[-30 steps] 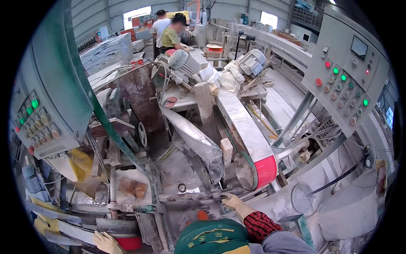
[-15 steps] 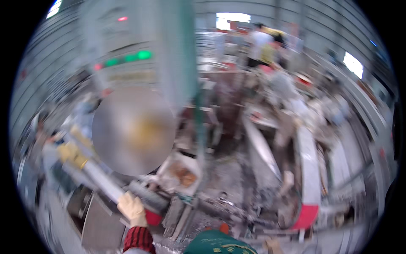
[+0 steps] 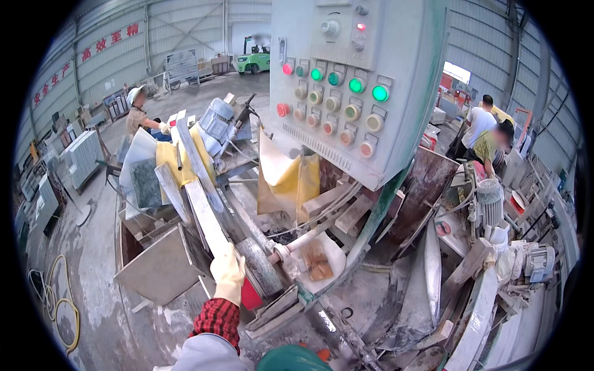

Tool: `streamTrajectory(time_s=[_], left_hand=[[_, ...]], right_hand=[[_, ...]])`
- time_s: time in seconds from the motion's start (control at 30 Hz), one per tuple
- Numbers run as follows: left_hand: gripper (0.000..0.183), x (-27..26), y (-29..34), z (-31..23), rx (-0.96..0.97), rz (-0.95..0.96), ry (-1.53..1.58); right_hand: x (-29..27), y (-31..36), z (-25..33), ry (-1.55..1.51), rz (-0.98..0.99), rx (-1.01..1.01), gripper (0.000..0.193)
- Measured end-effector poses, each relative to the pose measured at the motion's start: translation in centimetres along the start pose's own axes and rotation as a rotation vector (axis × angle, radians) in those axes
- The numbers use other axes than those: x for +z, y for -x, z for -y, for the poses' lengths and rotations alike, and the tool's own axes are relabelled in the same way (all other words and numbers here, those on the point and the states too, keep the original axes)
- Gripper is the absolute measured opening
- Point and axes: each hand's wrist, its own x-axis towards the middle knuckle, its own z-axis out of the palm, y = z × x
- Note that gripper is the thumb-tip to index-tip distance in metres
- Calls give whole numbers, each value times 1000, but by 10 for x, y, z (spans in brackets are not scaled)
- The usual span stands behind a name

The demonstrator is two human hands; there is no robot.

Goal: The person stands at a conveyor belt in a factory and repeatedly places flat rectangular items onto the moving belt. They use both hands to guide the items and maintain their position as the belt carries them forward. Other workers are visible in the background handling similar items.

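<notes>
My left hand (image 3: 228,272), in a cream glove below a red-and-black checked cuff, is closed on the near end of a long pale strip (image 3: 204,207), which looks like stone. The strip runs away from me, up and to the left, along a machine bed and under a yellow flap (image 3: 172,162). Just right of my hand lies a grey roller (image 3: 260,266) with a red belt piece (image 3: 250,295) beneath it. My right hand is not in view.
A grey control box (image 3: 346,133) with lit green and red buttons hangs ahead. A co-worker (image 3: 139,111) is at the strip's far end; others (image 3: 482,133) work at the right. A brown panel (image 3: 159,264) leans left of the machine. A yellow hose (image 3: 65,303) lies on the floor.
The view has swung left, so the control box and machines sit farther right, and the blur is gone. My left hand remains at the strip's near end.
</notes>
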Motion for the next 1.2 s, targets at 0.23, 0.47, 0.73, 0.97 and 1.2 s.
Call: streamTrajectory(time_s=[0.23, 0.47, 0.73, 0.97, 1.2], left_hand=[[74, 0, -51, 15, -203, 121, -41], [68, 40, -24, 20, -84, 1, -73], [63, 32, 15, 10, 34, -49, -31], [60, -9, 73, -26, 88, 43, 112], [68, -22, 133, -128, 483, 567, 786]], right_hand=[[-1, 12, -16, 6, -10, 49, 47], [0, 16, -22, -11, -21, 92, 48], [7, 11, -13, -50, 6, 50, 48], [8, 19, -9, -194, -9, -4, 49], [-40, 76, 35, -713, -219, -62, 49]])
